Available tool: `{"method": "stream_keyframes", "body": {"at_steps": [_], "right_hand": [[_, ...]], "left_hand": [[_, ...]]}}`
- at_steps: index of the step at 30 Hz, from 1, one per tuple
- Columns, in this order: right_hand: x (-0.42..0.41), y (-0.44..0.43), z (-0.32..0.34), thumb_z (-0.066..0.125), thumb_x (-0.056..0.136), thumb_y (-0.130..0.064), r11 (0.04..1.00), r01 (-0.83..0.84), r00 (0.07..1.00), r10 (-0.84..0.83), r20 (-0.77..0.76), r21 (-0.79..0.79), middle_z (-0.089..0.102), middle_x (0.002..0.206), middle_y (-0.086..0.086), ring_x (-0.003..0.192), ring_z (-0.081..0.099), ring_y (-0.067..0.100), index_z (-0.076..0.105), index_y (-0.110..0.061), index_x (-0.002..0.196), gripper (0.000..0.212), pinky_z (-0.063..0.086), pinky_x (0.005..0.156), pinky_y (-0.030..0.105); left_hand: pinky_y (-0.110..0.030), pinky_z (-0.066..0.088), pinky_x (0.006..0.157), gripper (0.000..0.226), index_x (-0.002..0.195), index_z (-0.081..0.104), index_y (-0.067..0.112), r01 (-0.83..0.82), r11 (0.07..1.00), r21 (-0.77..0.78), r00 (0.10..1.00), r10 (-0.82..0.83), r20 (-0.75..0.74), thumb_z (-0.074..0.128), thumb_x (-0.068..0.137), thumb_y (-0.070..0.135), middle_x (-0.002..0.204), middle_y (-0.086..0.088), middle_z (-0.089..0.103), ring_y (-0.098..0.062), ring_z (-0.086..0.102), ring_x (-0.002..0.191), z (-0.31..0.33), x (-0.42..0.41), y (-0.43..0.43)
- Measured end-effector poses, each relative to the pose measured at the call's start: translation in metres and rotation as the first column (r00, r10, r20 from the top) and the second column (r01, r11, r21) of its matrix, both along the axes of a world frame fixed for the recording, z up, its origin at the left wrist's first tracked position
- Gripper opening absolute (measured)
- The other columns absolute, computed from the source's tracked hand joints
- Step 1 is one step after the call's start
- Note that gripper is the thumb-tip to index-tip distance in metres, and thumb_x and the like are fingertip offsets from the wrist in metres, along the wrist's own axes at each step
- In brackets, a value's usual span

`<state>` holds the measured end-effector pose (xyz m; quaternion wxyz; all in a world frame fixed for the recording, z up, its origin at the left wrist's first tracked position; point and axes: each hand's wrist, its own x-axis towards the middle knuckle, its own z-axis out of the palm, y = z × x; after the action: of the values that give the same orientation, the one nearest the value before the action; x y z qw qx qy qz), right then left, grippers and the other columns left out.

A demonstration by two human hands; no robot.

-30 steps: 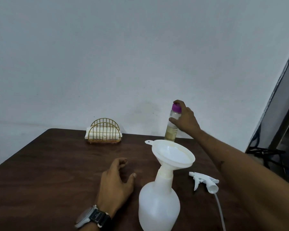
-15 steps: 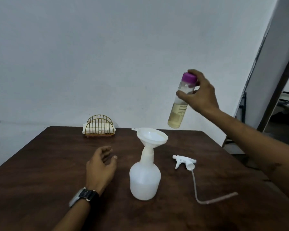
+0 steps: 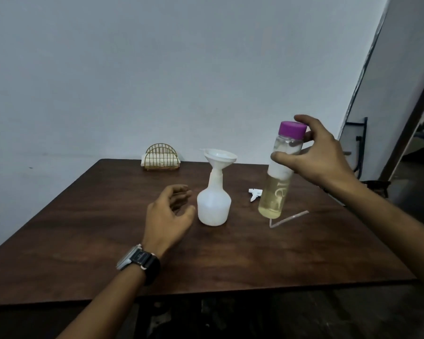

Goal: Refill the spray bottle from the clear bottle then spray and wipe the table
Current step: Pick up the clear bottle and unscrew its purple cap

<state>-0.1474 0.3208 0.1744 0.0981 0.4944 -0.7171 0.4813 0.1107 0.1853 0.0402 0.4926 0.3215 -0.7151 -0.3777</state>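
My right hand (image 3: 321, 155) holds the clear bottle (image 3: 277, 189) upright in the air, right of centre; it has a purple cap and pale yellow liquid in its lower half. The white spray bottle (image 3: 213, 206) stands on the dark wooden table (image 3: 83, 236) with a white funnel (image 3: 220, 156) in its neck. My left hand (image 3: 168, 216), fingers apart and empty, hovers just left of the spray bottle. The white spray head (image 3: 255, 194) with its long tube (image 3: 289, 218) lies on the table behind the clear bottle, partly hidden by it.
A gold wire holder (image 3: 161, 156) with white napkins stands at the table's far edge against the pale wall. A dark chair frame (image 3: 357, 143) and a doorway are to the right, beyond the table. I wear a watch on my left wrist.
My right hand has lifted the clear bottle from the back of the table and brought it nearer and lower. My view has pulled back. The left hand stays beside the spray bottle.
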Motion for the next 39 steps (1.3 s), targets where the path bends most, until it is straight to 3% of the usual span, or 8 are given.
{"method": "stream_keyframes", "body": {"at_steps": [5,11,15,19,23,31,34,39], "right_hand": [[0.035,0.024,-0.018,0.091,0.07,-0.036,0.998,-0.045,0.999,0.045,0.001,0.046,0.062,0.116,-0.008,0.087,0.069,0.007,0.046,-0.032,0.149,0.09,0.047,0.07,0.017],[0.076,0.011,-0.051,0.088,0.057,-0.046,0.974,-0.203,0.979,0.199,0.051,0.099,0.066,0.114,-0.013,0.096,0.067,0.005,0.054,-0.034,0.134,0.085,0.058,0.083,0.031],[0.091,0.002,-0.061,0.092,0.063,-0.035,0.963,-0.243,0.97,0.241,0.034,0.112,0.068,0.109,-0.017,0.093,0.067,0.002,0.057,-0.039,0.128,0.075,0.053,0.075,0.024],[0.097,0.0,-0.059,0.091,0.067,-0.036,0.946,-0.297,0.955,0.292,0.059,0.132,0.068,0.109,-0.019,0.095,0.067,-0.002,0.056,-0.04,0.13,0.073,0.056,0.078,0.025],[0.098,0.003,-0.042,0.075,0.077,-0.07,0.937,-0.246,0.969,0.235,0.077,0.247,0.065,0.118,-0.016,0.102,0.064,0.001,0.058,-0.036,0.132,0.066,0.047,0.079,0.021],[0.12,-0.012,-0.003,0.049,0.083,-0.084,0.929,0.15,0.913,0.001,-0.407,0.338,0.062,0.078,0.003,0.079,0.059,0.025,0.065,-0.015,0.077,0.071,0.045,0.066,0.034],[0.137,-0.019,0.005,0.046,0.094,-0.072,0.873,0.284,0.842,-0.029,-0.539,0.396,0.038,0.073,0.0,0.079,0.046,0.026,0.047,-0.013,0.072,0.062,0.035,0.069,0.032],[0.137,-0.031,0.0,0.05,0.096,-0.033,0.893,0.234,0.8,0.047,-0.598,0.384,0.033,0.069,0.0,0.072,0.043,0.027,0.033,-0.015,0.063,0.041,0.028,0.058,0.03]], "left_hand": [[-0.022,0.057,0.09,0.04,0.118,0.065,0.019,0.104,0.994,-0.036,0.994,-0.105,-0.036,0.075,0.082,0.005,0.111,0.011,0.074,0.005,0.069,0.102,0.002,-0.001,0.035],[-0.024,0.056,0.093,0.07,0.127,0.057,0.028,0.22,0.975,-0.044,0.976,-0.219,0.009,0.092,0.067,0.041,0.12,0.015,0.07,0.004,0.065,0.11,0.006,-0.021,0.062],[-0.025,0.059,0.085,0.092,0.132,0.052,0.031,0.185,0.981,-0.05,0.983,-0.184,0.026,0.095,0.053,0.052,0.114,0.013,0.072,0.005,0.068,0.101,0.007,-0.03,0.065],[-0.032,0.06,0.075,0.073,0.124,0.06,0.031,0.125,0.989,-0.078,0.992,-0.124,0.021,0.091,0.06,0.047,0.099,0.012,0.076,0.003,0.071,0.085,0.004,-0.034,0.062],[-0.029,0.06,0.073,0.057,0.113,0.069,0.026,0.099,0.99,-0.097,0.995,-0.096,0.041,0.093,0.062,0.036,0.091,0.01,0.078,0.005,0.071,0.081,0.001,-0.037,0.057],[-0.027,0.059,0.072,0.051,0.104,0.07,0.033,0.054,0.994,-0.099,0.996,-0.047,0.072,0.092,0.058,0.038,0.085,0.008,0.077,0.004,0.071,0.08,-0.004,-0.041,0.051],[-0.028,0.054,0.066,0.048,0.101,0.07,0.028,0.012,0.988,-0.155,0.995,0.004,0.102,0.088,0.06,0.043,0.079,0.007,0.075,-0.001,0.07,0.074,-0.006,-0.044,0.051],[-0.02,0.047,0.056,0.042,0.096,0.07,0.025,0.015,0.976,-0.216,0.995,0.007,0.099,0.089,0.062,0.04,0.073,0.004,0.072,-0.006,0.068,0.067,-0.003,-0.042,0.05]]}}
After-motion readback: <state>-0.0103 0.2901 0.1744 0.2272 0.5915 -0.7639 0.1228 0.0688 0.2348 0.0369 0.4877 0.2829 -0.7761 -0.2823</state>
